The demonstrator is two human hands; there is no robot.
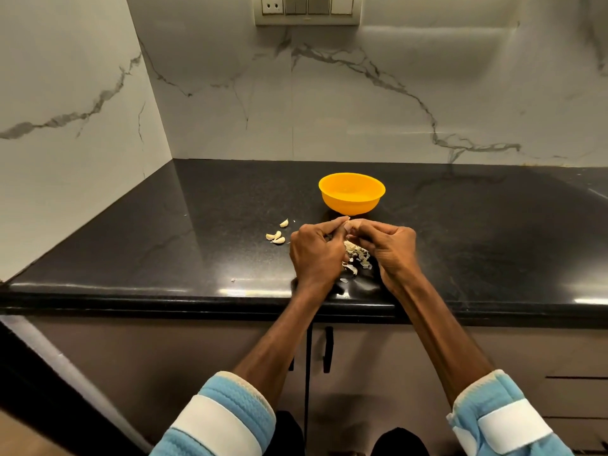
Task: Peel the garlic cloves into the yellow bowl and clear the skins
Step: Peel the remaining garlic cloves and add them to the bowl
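We see both hands meeting fingertip to fingertip just in front of the yellow bowl (352, 192). The left hand (316, 251) and the right hand (393, 248) curl their fingers and together pinch a small pale garlic clove (344, 220). Most of it is hidden, so we cannot tell how much skin is on it. Under the hands, nearer to us than the bowl, lies a heap of papery skins (357, 255). To the bowl's front-left we count a few whole cloves (275, 237), apart from the heap. The bowl stands upright on the black countertop (197, 225); whether it holds anything we cannot tell. High behind the bowl, a switch plate (307, 9) sits on the marble wall.
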